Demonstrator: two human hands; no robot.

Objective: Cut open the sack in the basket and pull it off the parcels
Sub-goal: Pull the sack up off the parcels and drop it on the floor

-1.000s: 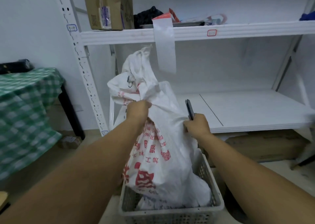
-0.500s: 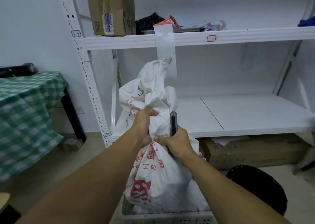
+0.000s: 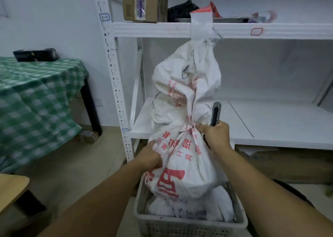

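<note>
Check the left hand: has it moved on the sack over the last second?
Yes. The left hand slid down from the tied neck toward the basket.

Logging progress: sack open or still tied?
Still tied. The sack is cinched at its neck, no cut visible; right hand, holding the cutter, is at the knot.

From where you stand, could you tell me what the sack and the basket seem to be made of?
The sack looks like white woven plastic, matte and crinkly, printed with red characters; its sharp creases suggest this. The basket appears to be grey moulded plastic, judging by its perforated lattice walls.
</note>
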